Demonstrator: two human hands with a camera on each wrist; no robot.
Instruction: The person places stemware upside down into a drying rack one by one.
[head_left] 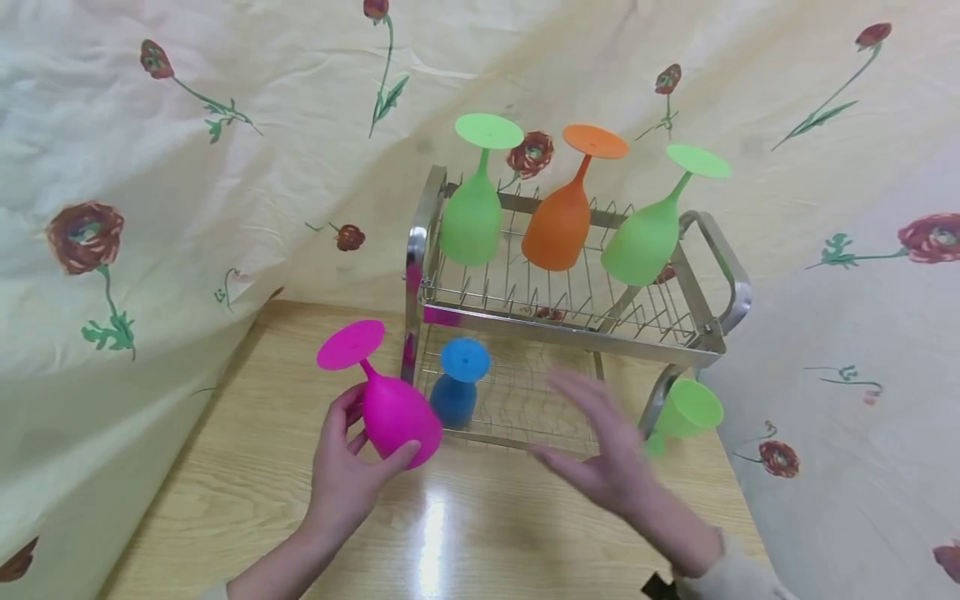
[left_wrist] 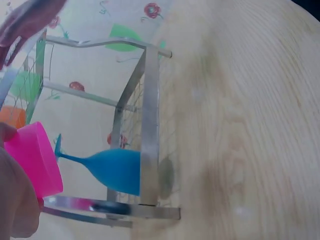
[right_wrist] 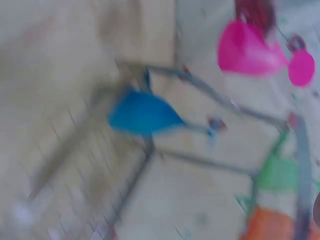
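Note:
My left hand point(head_left: 345, 471) grips a bright pink plastic goblet point(head_left: 397, 417) by its bowl, foot up and tilted, left of a two-tier metal dish rack point(head_left: 570, 332). On the rack's lower tier a blue goblet point(head_left: 453, 400) stands upside down near the left end; the left wrist view also shows this blue goblet point(left_wrist: 115, 170) beside the pink one point(left_wrist: 37, 160). My right hand point(head_left: 611, 450), blurred, is in front of the lower tier with fingers extended and nothing in it. The right wrist view is blurred.
Along the upper tier stand an upside-down green goblet point(head_left: 472, 221), an orange goblet point(head_left: 558, 225) and another green goblet point(head_left: 643, 242). A light green goblet point(head_left: 686, 408) is at the rack's right side, mouth up and tilted. Flowered cloth point(head_left: 315, 167) hangs behind the wooden table point(head_left: 247, 492).

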